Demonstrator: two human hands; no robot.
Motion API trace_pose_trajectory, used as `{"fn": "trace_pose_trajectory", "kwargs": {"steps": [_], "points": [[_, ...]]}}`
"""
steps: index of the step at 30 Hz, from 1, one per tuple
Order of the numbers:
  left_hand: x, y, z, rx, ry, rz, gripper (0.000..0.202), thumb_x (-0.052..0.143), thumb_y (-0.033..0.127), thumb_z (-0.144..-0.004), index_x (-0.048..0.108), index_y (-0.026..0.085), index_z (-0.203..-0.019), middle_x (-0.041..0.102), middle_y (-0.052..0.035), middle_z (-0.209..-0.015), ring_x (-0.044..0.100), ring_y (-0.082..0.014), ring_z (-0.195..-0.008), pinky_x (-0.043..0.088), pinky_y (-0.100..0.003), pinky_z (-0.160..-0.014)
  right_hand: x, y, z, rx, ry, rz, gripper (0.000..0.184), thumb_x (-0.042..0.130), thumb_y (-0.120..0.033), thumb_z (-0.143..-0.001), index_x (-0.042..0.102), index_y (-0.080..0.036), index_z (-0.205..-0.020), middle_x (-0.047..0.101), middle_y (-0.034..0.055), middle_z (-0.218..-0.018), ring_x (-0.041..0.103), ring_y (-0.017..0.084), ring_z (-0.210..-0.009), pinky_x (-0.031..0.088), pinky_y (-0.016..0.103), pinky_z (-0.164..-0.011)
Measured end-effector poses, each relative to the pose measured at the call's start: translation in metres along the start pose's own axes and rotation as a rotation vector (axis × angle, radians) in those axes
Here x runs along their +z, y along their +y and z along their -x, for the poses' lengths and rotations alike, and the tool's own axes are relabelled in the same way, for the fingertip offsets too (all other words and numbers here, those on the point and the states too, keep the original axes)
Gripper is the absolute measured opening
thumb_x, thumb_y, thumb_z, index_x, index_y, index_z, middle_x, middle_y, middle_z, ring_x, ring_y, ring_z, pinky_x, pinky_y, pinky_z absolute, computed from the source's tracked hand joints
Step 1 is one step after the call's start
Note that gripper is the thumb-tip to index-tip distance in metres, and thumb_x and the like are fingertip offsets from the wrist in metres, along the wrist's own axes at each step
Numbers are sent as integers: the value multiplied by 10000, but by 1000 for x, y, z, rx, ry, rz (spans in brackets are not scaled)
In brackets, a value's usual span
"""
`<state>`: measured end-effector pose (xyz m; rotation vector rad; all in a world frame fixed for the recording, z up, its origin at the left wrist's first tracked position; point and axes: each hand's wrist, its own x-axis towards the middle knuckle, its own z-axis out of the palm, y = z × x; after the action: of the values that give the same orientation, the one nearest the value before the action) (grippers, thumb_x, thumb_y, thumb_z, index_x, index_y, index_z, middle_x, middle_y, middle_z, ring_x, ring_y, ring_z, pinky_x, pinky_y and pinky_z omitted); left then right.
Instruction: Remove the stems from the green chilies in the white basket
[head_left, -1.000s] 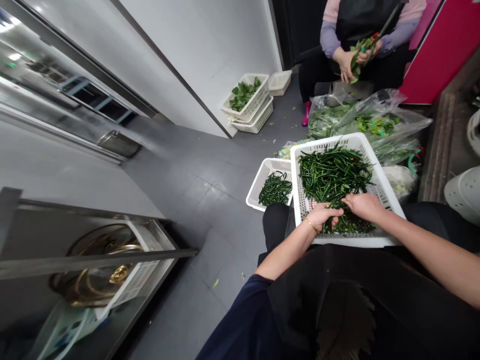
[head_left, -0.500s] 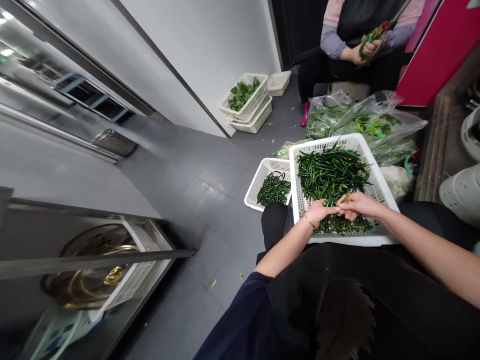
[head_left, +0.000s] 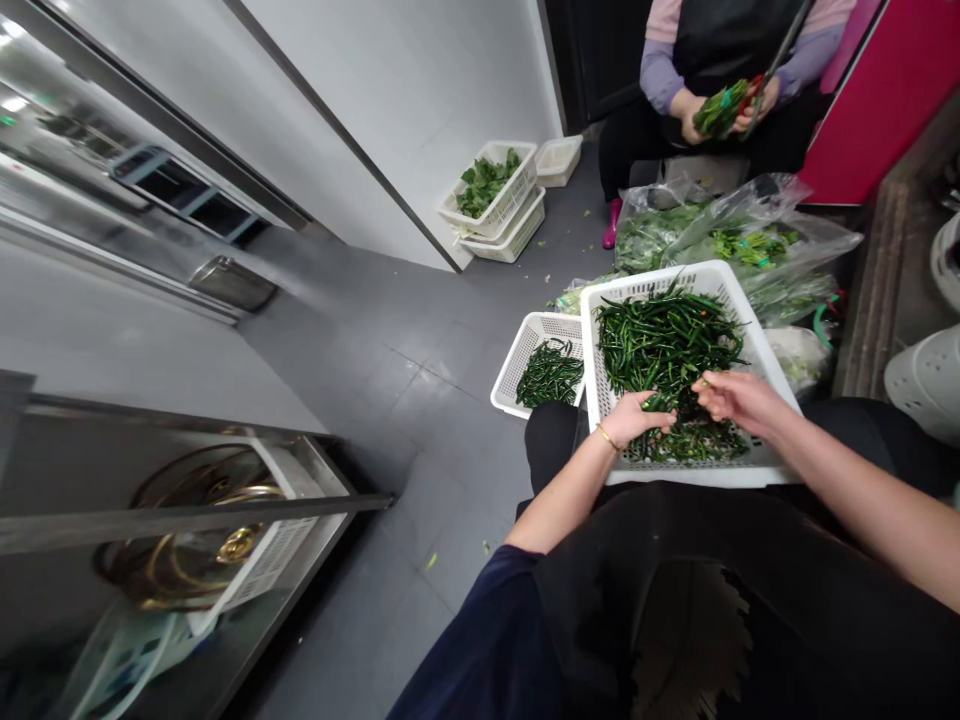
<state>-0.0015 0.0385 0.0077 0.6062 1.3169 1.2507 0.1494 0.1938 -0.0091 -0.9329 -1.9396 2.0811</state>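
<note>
A white perforated basket point(head_left: 772, 375) rests on my lap. A pile of long green chillies point(head_left: 667, 340) fills its far part, and loose chilli stems and bits point(head_left: 686, 442) lie in the near part. My left hand point(head_left: 636, 418) is over the basket's near left side, its fingers closed round a few green chillies. To its right, a small gap away, my right hand point(head_left: 739, 400) is pinched just above the pile. What its fingertips hold is too small to make out.
A smaller white basket point(head_left: 501, 385) of green chillies stands on the floor at left. Bagged leafy greens point(head_left: 750, 245) lie beyond my basket. A co-worker point(head_left: 731, 45) sits there with a bunch of greens. Stacked baskets point(head_left: 504, 240) stand by the wall; a metal shelf point(head_left: 330, 510) is at lower left.
My hands, together at the fingertips before, have come apart. The right one has moved right and slightly up, the left one slightly left. The co-worker's bunch has turned.
</note>
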Motion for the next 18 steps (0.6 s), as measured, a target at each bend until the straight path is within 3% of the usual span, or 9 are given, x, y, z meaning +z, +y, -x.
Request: {"fn": "trace_pose_trajectory", "kwargs": {"steps": [1,3,5,7,9,12,14,18], "points": [[-5,1,1,-26,-10,58,305,760,221,-531,591,94,-750,627,-21,-629,558,-95,-545,445,-242,-574,-12,3,-1,47,-83,94,427,564,-549,-721,638,-150,-853,636,78,-700,525,125,-494,426,263,-468],[-16,3,3,-64,-4,181,280,738,211,-539,566,95,-727,647,-58,-668,592,-127,-567,451,-249,-546,-31,9,-7,139,-222,536,305,637,-436,-691,665,-160,-819,648,88,-692,567,165,-537,431,276,-481],[-23,3,3,-75,8,262,275,719,194,-540,557,95,-739,659,-84,-699,615,-156,-583,446,-246,-512,-36,15,-15,143,-243,1067,154,620,-290,-705,680,-168,-779,662,106,-729,608,214,-633,441,298,-529],[-25,3,3,-70,-3,289,318,708,176,-543,571,95,-819,665,-89,-708,628,-174,-594,442,-246,-502,-24,21,-26,82,-193,1372,162,548,-191,-738,686,-170,-821,671,134,-863,626,260,-787,454,331,-614],[-25,4,3,-65,-32,288,402,704,165,-555,582,99,-931,662,-75,-701,626,-167,-589,446,-251,-518,-4,28,-36,47,-167,1437,237,499,-129,-748,676,-154,-903,657,162,-961,620,282,-873,452,353,-667],[-24,4,5,-61,-28,295,432,712,176,-572,592,104,-981,629,-32,-649,583,-116,-537,438,-239,-536,16,35,-43,63,-182,1457,239,516,-92,-709,669,-112,-891,658,187,-932,627,277,-852,446,339,-671],[-26,1,5,-61,22,307,358,730,188,-562,599,104,-884,587,-4,-589,541,-87,-497,415,-220,-516,14,34,-42,66,-202,1456,184,551,-129,-692,670,-118,-832,663,174,-914,626,263,-834,435,310,-646],[-27,-9,1,-100,54,311,312,768,240,-526,544,119,-706,526,17,-514,494,-83,-461,374,-216,-467,-12,16,-27,14,-256,1366,152,572,-311,-723,631,-171,-722,662,70,-770,605,189,-728,385,252,-581]]}}
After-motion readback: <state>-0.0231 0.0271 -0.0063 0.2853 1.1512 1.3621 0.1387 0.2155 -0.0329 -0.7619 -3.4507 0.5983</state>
